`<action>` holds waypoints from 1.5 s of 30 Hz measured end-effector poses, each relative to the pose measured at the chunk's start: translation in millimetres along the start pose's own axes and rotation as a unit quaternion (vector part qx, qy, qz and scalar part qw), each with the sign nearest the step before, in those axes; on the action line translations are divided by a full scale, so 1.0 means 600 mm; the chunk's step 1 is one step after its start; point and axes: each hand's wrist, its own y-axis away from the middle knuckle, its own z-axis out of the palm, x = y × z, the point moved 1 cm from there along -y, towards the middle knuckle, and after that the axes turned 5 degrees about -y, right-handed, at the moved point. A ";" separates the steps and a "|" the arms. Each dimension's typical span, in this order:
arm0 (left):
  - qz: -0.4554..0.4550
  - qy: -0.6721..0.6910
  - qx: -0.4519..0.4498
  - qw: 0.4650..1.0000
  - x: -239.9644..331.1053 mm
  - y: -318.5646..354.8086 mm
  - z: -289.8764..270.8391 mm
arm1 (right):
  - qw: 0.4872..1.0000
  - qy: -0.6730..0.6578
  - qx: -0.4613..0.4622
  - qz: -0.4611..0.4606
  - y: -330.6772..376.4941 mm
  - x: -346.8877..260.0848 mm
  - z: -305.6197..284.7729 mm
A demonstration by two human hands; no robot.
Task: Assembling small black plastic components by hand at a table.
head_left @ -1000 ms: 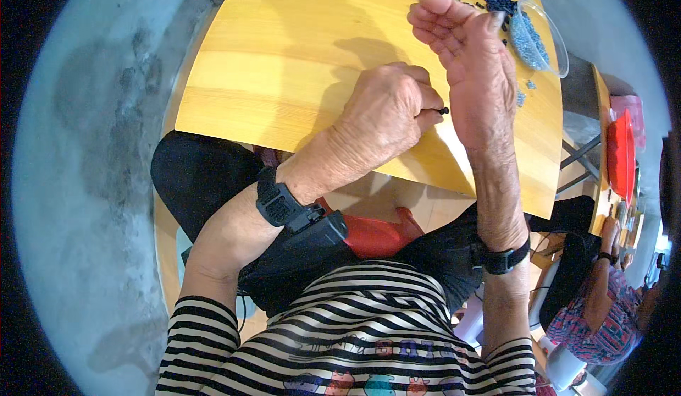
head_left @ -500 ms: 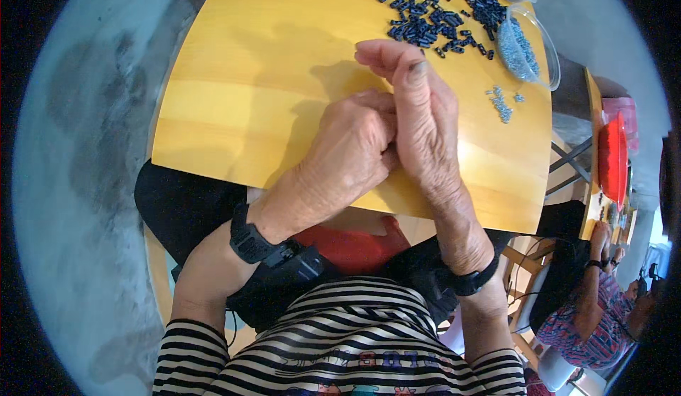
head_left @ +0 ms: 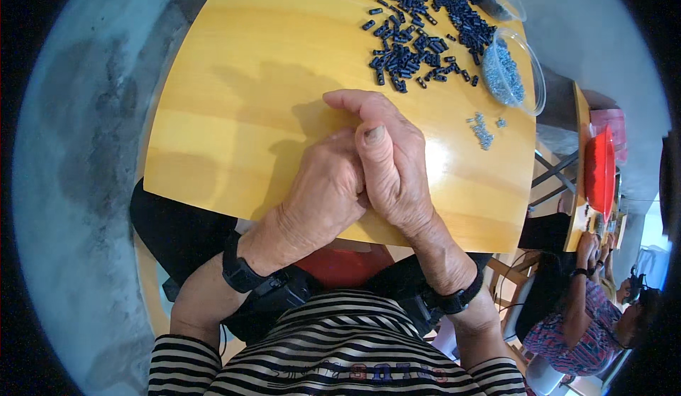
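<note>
While the left hand (head_left: 326, 179) sits curled against the inner side of the right hand (head_left: 397, 158), both above the near part of the yellow wooden table (head_left: 213, 140), I can't tell what, if anything, is held between them. The left is bent into a loose fist, its back uppermost and its fingertips hidden. The right is cupped about it, thumb standing up, fingers reaching past the knuckles; its palm is out of my sight, so I can't say whether it has hold of something. Black straps (head_left: 454, 298) circle both wrists.

Off to the right of the hands, well apart from them, lies a little patch of tiny silvery screw-like pieces (head_left: 483, 135). Just beyond the fingers, a broad spread of black connector-like pieces (head_left: 401, 59) runs to the far edge, loose at the near side and thickly heaped farther off. They're short and stubby, some showing round holes.

By the table's right edge is a clear plastic tub (head_left: 543, 91) holding many more silvery bits; past it, a second clear tub (head_left: 521, 7) has dark pieces inside. Across the room, a red basin (head_left: 600, 172) rests on another table, near a co-worker's patterned sleeve (head_left: 574, 332).
</note>
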 end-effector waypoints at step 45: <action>-0.086 0.063 -0.079 0.991 0.001 -0.007 -0.017 | 0.928 -0.360 0.052 0.080 0.008 -0.001 -0.123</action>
